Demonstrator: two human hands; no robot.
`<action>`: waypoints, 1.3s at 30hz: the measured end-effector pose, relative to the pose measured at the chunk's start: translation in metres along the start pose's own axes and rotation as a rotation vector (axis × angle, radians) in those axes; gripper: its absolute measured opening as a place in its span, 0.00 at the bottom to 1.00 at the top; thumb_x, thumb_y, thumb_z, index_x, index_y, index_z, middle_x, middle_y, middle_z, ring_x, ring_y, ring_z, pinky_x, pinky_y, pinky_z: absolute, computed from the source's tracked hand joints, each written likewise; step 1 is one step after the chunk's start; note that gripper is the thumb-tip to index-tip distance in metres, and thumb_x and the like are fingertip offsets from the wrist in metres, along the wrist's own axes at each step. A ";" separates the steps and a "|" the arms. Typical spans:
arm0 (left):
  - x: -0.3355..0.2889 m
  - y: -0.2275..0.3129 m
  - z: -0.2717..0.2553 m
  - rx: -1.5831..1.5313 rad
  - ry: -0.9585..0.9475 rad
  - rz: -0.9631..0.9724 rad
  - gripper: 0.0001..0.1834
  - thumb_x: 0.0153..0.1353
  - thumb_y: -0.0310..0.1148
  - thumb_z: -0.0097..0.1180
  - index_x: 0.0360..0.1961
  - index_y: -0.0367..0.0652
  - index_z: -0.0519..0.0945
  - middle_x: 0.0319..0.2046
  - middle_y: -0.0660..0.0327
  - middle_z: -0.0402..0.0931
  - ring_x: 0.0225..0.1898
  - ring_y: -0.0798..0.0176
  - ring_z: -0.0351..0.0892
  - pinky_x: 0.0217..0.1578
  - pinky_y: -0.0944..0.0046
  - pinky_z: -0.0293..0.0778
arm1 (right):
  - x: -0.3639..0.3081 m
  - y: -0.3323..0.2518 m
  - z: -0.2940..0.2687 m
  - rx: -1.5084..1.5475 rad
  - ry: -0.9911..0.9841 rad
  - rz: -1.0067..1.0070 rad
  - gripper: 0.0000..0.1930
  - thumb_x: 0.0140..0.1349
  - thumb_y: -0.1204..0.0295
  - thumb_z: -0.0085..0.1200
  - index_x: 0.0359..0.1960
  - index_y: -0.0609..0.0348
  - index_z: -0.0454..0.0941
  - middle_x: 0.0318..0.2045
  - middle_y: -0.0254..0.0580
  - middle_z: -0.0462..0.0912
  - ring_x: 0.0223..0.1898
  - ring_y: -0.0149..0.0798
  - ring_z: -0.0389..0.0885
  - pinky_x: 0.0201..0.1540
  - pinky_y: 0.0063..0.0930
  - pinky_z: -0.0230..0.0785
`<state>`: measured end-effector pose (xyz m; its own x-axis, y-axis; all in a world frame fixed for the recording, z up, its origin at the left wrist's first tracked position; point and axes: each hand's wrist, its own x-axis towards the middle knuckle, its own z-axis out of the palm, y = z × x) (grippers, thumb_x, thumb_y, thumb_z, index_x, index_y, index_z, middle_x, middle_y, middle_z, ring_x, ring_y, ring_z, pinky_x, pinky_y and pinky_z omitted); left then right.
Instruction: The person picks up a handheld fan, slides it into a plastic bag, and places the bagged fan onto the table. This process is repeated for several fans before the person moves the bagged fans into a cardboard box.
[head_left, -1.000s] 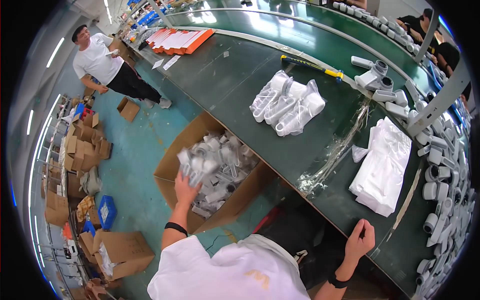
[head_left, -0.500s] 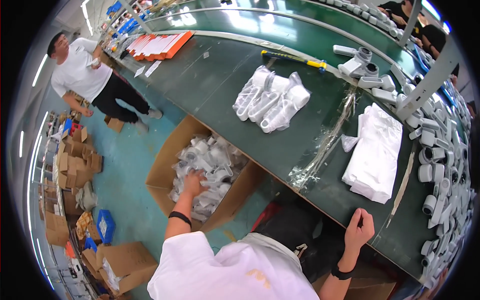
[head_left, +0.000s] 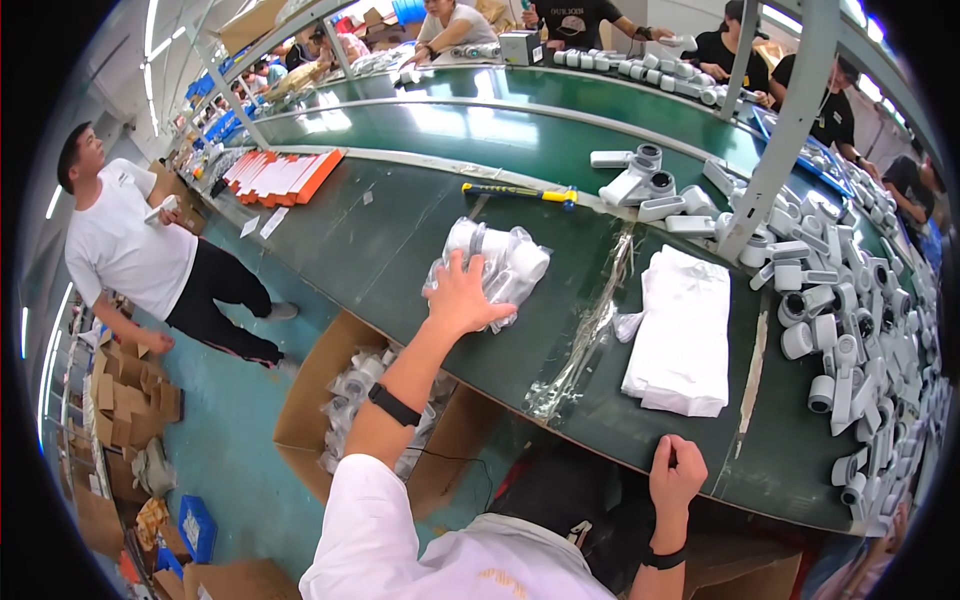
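My left hand (head_left: 462, 298) lies over several bagged white-and-grey devices (head_left: 515, 262) on the green table (head_left: 400, 225). Its fingers are spread across the clear plastic, and the palm hides part of the bundle. By the table's front edge, my right hand (head_left: 679, 473) is closed in a loose fist, with nothing visible in it. Beyond that hand lies a folded stack of white plastic bags (head_left: 680, 335). Below my left forearm, an open cardboard box (head_left: 312, 400) contains more devices in clear bags (head_left: 352, 385).
Loose white-and-grey devices (head_left: 845, 350) crowd the table's right side, near a metal post (head_left: 785, 150). A yellow-and-black tool (head_left: 520, 193) lies toward the back, with orange-and-white card pieces (head_left: 285, 178) farther left. A person (head_left: 135, 240) stands at left; others work across the conveyor (head_left: 450, 125).
My left hand has risen from the cardboard box to the bagged devices on the table. My right hand remains closed near the table edge. The view has shifted, bringing more people into sight.
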<state>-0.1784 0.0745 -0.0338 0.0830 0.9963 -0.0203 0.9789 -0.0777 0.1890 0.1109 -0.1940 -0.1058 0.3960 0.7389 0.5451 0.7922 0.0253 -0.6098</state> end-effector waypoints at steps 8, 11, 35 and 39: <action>0.018 -0.017 0.015 -0.031 0.021 -0.101 0.38 0.40 0.56 0.67 0.49 0.40 0.79 0.64 0.46 0.59 0.57 0.41 0.71 0.56 0.47 0.71 | 0.002 -0.001 -0.002 0.034 -0.025 -0.012 0.03 0.60 0.78 0.58 0.30 0.63 0.78 0.19 0.42 0.72 0.19 0.41 0.71 0.24 0.32 0.62; 0.019 -0.015 0.014 -0.035 0.040 -0.086 0.35 0.40 0.53 0.66 0.46 0.39 0.81 0.59 0.46 0.65 0.54 0.43 0.73 0.53 0.51 0.73 | 0.000 0.000 -0.003 0.031 -0.022 -0.011 0.03 0.60 0.77 0.58 0.30 0.63 0.78 0.19 0.42 0.73 0.19 0.41 0.71 0.24 0.32 0.63; -0.239 -0.297 0.069 0.166 0.262 -0.087 0.30 0.38 0.44 0.72 0.43 0.38 0.81 0.57 0.43 0.67 0.57 0.39 0.68 0.53 0.45 0.69 | -0.006 0.011 0.002 -0.011 -0.097 -0.001 0.05 0.65 0.75 0.56 0.34 0.65 0.79 0.25 0.41 0.77 0.23 0.35 0.72 0.27 0.27 0.64; -0.280 -0.307 0.113 0.177 -0.002 -0.106 0.31 0.38 0.45 0.73 0.44 0.40 0.81 0.58 0.46 0.66 0.58 0.41 0.68 0.55 0.45 0.67 | -0.010 0.010 0.001 -0.027 -0.101 0.001 0.05 0.66 0.75 0.55 0.34 0.65 0.79 0.26 0.42 0.78 0.24 0.36 0.73 0.28 0.28 0.65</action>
<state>-0.4811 -0.1849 -0.1972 -0.0221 0.9992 -0.0334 0.9997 0.0225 0.0101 0.1147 -0.2006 -0.1176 0.3487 0.8031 0.4831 0.8048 0.0077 -0.5935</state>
